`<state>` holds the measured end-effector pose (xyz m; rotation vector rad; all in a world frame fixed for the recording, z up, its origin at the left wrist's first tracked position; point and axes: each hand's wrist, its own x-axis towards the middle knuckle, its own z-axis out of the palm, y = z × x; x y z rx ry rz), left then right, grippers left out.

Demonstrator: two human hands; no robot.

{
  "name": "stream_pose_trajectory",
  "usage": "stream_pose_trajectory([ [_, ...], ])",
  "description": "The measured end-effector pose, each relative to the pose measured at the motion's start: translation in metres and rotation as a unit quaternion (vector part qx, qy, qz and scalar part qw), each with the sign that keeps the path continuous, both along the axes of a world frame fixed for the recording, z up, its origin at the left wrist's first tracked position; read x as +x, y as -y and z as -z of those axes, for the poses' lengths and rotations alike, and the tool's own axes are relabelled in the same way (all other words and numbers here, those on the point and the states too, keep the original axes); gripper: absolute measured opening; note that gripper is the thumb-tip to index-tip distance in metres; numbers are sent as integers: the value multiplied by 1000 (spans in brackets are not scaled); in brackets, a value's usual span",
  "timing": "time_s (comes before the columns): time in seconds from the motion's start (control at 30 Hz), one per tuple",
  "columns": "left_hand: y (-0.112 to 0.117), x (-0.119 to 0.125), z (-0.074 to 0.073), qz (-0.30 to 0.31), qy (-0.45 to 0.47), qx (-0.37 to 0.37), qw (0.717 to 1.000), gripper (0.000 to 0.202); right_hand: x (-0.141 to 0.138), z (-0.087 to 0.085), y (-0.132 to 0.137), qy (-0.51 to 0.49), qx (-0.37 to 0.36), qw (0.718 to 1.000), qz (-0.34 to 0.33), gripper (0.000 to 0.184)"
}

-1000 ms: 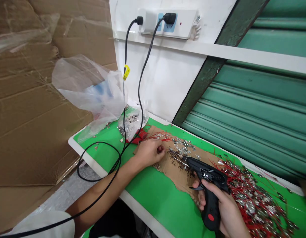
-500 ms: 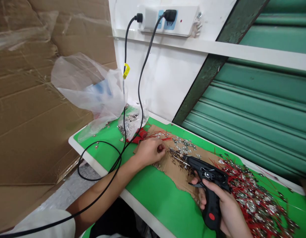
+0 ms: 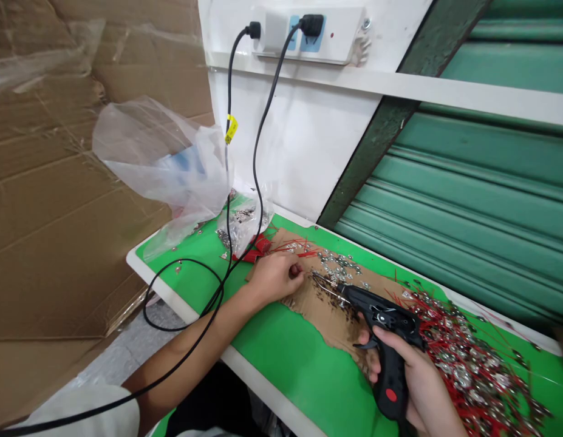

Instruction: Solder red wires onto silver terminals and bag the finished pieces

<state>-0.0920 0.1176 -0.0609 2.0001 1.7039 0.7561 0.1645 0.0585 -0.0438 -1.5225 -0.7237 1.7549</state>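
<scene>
In my right hand is a black soldering gun with a red dot on its grip. My fingers wrap the handle around the trigger. Its thin metal tip points left, just above a brown cardboard sheet marked with dark specks. My left hand is closed in a pinch over the cardboard, a short gap from the tip. What the pinch holds is too small to make out. Small metal terminals lie scattered behind the tip, and red wires lie beyond my left hand.
A large pile of red wires with metal ends covers the right of the green table. Black cables drop from a power strip and cross my left forearm. Clear plastic bags stand at the back left beside a cardboard box.
The trigger and the fingers at it have shifted slightly. Both hands and the soldering gun stay almost in place.
</scene>
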Motion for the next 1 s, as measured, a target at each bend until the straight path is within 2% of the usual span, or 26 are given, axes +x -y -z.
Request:
stream_pose_trajectory([
  [0.17, 1, 0, -1, 1, 4, 1, 1000, 9, 3, 2, -4, -21, -37, 999, -6, 38],
  [0.4, 1, 0, -2, 6, 7, 2, 1000, 11, -2, -1, -7, -56, -53, 997, 16, 43],
  [0.7, -1, 0, -4, 8, 0, -2, 1000, 11, -1, -6, -6, -55, -56, 997, 17, 34],
  [1.0, 1, 0, -4, 4, 6, -8, 1000, 11, -5, -8, -9, -34, -71, 996, 35, 41],
])
